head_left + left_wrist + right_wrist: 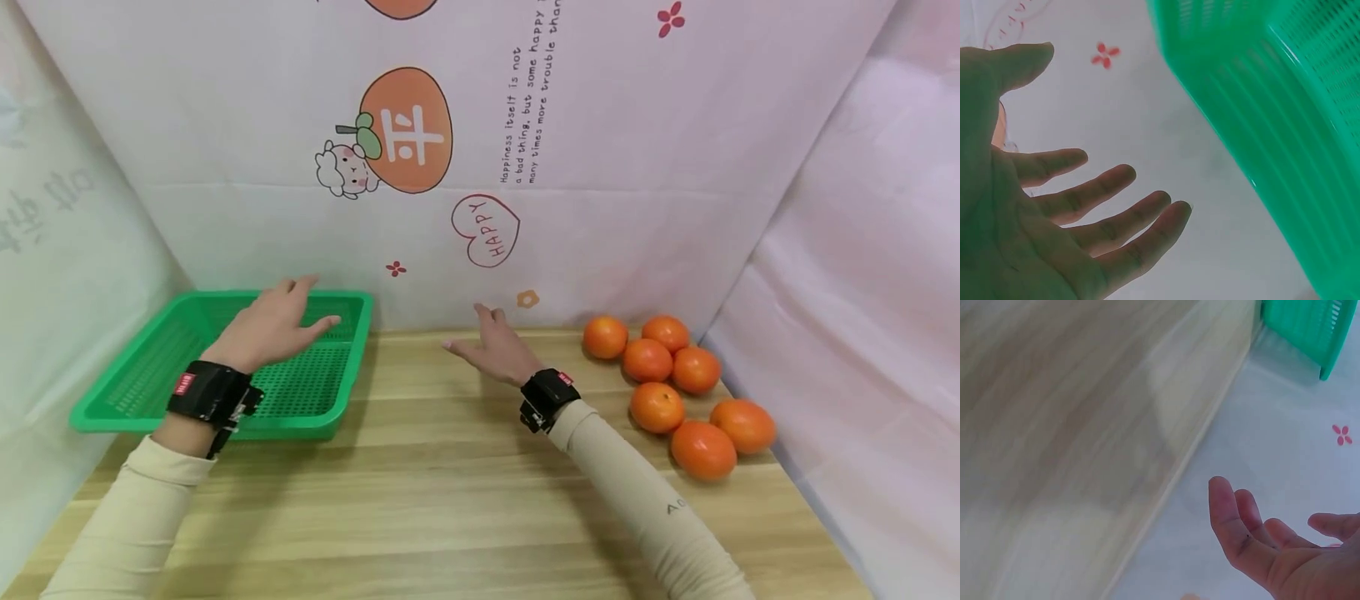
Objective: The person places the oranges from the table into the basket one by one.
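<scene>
In the head view, my left hand (266, 329) hovers over a green plastic basket (300, 425), its fingers loosely extended and nothing in its grasp. The left wrist view shows the same palm and spread fingers (1110, 187) beside the basket's slotted wall. My right hand (498, 346) is above the back middle of the table, holding nothing, thumb apart from the fingers. Its fingers (1225, 515) bend slightly in the right wrist view. To its right, several oranges lie on the table, among them a middle orange (648, 360) and a front orange (703, 450).
The wooden table (420, 500) meets a white printed cloth (600, 217) standing along its back edge. White cloth sides (862, 317) close in the left and right. The basket stands at the back left, the oranges near the right edge.
</scene>
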Demonstrator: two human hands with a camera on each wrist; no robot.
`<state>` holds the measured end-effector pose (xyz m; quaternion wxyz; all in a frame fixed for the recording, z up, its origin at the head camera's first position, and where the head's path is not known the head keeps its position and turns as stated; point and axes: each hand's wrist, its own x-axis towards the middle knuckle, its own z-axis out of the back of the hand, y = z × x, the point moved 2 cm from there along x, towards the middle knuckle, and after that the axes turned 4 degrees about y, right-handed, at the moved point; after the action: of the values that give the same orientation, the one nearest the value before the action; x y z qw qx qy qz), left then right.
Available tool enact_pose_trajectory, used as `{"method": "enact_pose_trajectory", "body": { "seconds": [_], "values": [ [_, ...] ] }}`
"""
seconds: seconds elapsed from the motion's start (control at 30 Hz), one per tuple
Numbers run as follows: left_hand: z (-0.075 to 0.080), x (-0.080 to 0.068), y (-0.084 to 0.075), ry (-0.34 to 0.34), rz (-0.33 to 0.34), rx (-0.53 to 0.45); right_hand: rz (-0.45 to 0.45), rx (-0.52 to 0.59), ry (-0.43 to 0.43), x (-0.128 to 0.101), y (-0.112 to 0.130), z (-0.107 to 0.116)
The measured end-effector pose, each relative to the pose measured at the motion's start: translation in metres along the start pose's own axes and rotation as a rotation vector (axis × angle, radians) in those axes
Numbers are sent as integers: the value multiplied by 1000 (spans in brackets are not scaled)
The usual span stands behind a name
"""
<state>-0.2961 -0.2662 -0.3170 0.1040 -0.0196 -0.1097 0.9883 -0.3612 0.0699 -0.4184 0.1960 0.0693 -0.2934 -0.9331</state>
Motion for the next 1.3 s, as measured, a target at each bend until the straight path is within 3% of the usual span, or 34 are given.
{"method": "enact_pose_trajectory", "body": {
  "seconds": [0.13, 0.27, 0.43, 0.7, 0.9, 1.13, 1.3],
  "values": [
    [14, -3, 21, 0, 22, 13, 22, 50, 9, 4, 10, -2],
    [21, -5, 43, 8, 47, 12, 46, 21, 17, 7, 18, -9],
    [22, -11, 75, 34, 66, 5, 96, -26, 62, 6, 30, -22],
    [25, -23, 122, 62, 122, -20, 167, 39, 60, 4, 50, -35],
    [23, -35, 150, 122, 163, 33, 223, 133, 43, 3, 65, -42],
    [13, -55, 184, 178, 245, 62, 154, 145, 122, 7, 92, -62],
    [8, -60, 196, 210, 278, 40, 107, 198, 177, 8, 108, -75]
  ]
}}
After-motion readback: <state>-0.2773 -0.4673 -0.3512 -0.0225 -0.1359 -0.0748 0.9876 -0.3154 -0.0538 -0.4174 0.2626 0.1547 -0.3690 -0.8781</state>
